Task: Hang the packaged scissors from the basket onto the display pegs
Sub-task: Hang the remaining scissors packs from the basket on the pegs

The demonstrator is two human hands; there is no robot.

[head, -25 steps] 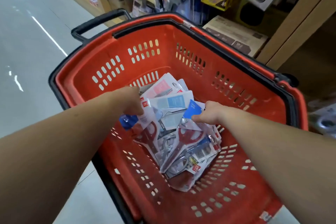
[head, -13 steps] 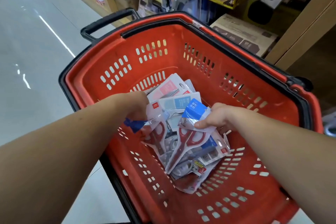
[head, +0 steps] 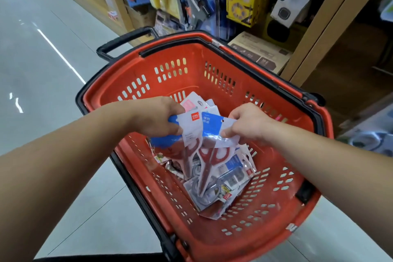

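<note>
A red shopping basket (head: 276,208) with a black rim stands on the floor below me. My left hand (head: 157,118) grips the top of a scissors pack (head: 188,132) with red handles and a blue-and-white card. My right hand (head: 246,123) pinches the top of a second pack of red-handled scissors (head: 212,155) with a blue header. Both packs hang lifted above the basket floor. Several more packaged scissors (head: 229,178) lie piled in the basket beneath them.
Display shelving with hanging goods stands beyond the basket: a yellow package (head: 244,2), a white boxed item (head: 291,4) on pegs, and a cardboard box (head: 259,53) low down. A black pull handle (head: 125,40) sticks out at the basket's far end. Grey floor (head: 42,66) lies left.
Both hands have risen from the pile, each lifting a scissors pack up out of the heap. The view has shifted so the basket sits lower and further right.
</note>
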